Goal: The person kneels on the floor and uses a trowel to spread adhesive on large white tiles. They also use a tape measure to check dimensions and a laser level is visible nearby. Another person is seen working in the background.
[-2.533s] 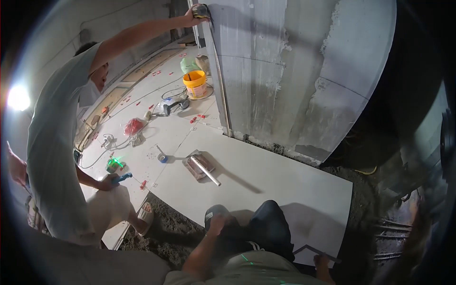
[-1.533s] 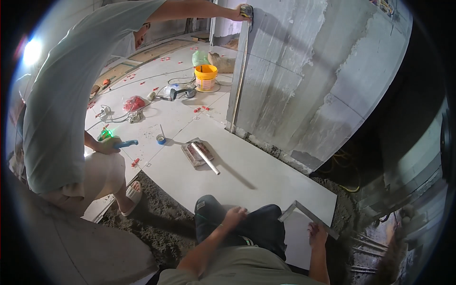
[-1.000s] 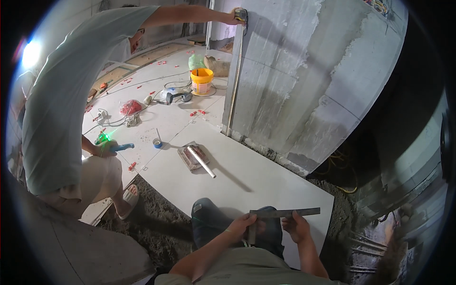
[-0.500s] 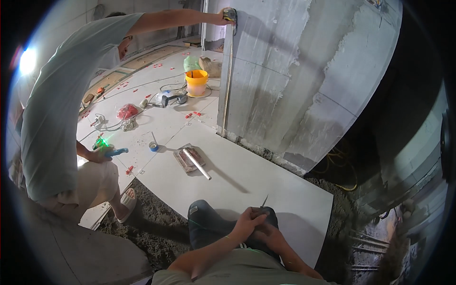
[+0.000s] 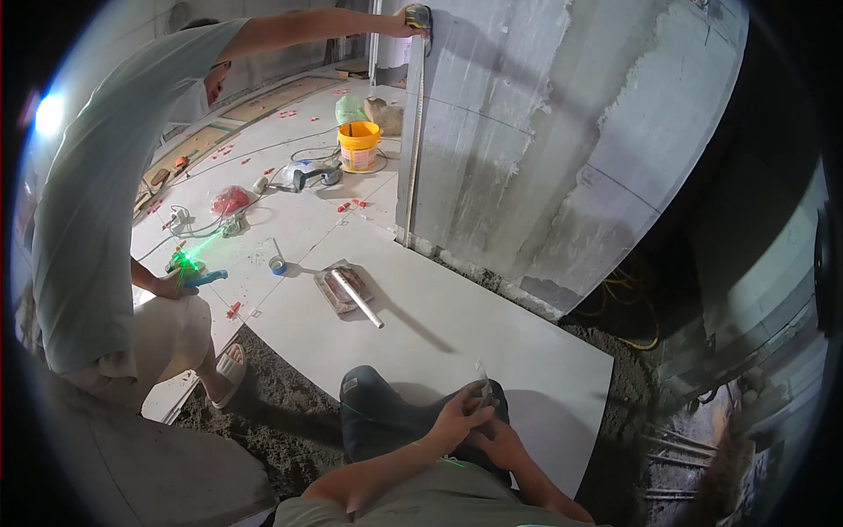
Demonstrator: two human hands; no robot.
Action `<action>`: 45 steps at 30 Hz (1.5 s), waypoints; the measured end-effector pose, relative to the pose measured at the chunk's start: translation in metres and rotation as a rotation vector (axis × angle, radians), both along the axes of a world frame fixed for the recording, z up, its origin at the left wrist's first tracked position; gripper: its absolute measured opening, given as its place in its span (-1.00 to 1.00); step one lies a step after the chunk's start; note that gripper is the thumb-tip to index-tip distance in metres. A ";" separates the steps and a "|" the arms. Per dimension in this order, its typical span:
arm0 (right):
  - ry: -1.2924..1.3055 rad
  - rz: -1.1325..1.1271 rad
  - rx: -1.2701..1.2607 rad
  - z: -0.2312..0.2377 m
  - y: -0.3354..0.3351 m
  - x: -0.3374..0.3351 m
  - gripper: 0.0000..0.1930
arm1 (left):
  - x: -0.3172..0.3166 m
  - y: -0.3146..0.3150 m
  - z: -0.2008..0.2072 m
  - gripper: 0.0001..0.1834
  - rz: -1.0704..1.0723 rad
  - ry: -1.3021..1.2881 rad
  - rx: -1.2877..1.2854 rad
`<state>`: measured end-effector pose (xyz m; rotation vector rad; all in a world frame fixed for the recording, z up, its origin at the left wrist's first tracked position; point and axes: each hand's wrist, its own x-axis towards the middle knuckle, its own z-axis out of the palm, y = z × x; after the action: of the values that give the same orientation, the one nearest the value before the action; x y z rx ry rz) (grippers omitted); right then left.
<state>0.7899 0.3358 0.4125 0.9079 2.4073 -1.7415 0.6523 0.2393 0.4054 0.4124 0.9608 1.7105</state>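
Observation:
In front of my lap, my left hand (image 5: 455, 420) is closed around a thin, pointed, blade-like piece (image 5: 481, 372); its exact kind is unclear. My right hand (image 5: 499, 444) is closed just below it, touching the left, and what its fingers hold is hidden. The piece points up and away from me, its tip pale. On the large white tile (image 5: 439, 307) beyond my knees lies a flat trowel-like tool (image 5: 334, 297) with a silver tubular handle (image 5: 358, 299).
At left, a co-worker (image 5: 105, 193) leans over, holding a tape measure (image 5: 419, 16) against the wall (image 5: 509, 132). Their lower hand is by a blue-handled tool (image 5: 206, 278) and green laser light. Beyond are a yellow bucket (image 5: 358, 149), tape roll (image 5: 277, 264) and cables. Rough mortar (image 5: 285, 408) borders the tile.
The blade-like piece has turned in my fingers, from a narrow dark edge to a broader pale face. The view has shifted slightly; the co-worker keeps the tape at the wall.

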 end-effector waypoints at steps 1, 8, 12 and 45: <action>0.009 0.006 -0.013 0.000 0.000 0.000 -0.43 | 0.000 0.000 0.002 -0.32 -0.003 -0.018 -0.003; -0.033 0.060 0.046 0.004 0.002 0.001 -0.47 | 0.001 0.000 0.005 -0.41 0.009 0.057 -0.011; -0.065 0.066 0.084 0.001 0.002 0.002 -0.45 | 0.003 -0.001 0.001 -0.41 0.006 0.076 0.007; 0.227 0.089 0.014 -0.004 0.001 -0.012 -0.63 | -0.006 -0.011 0.026 -0.11 -0.087 0.517 -0.081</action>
<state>0.7783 0.3369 0.4086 0.6226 2.5525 -1.8900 0.6459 0.2287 0.4309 0.8561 1.3536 1.5060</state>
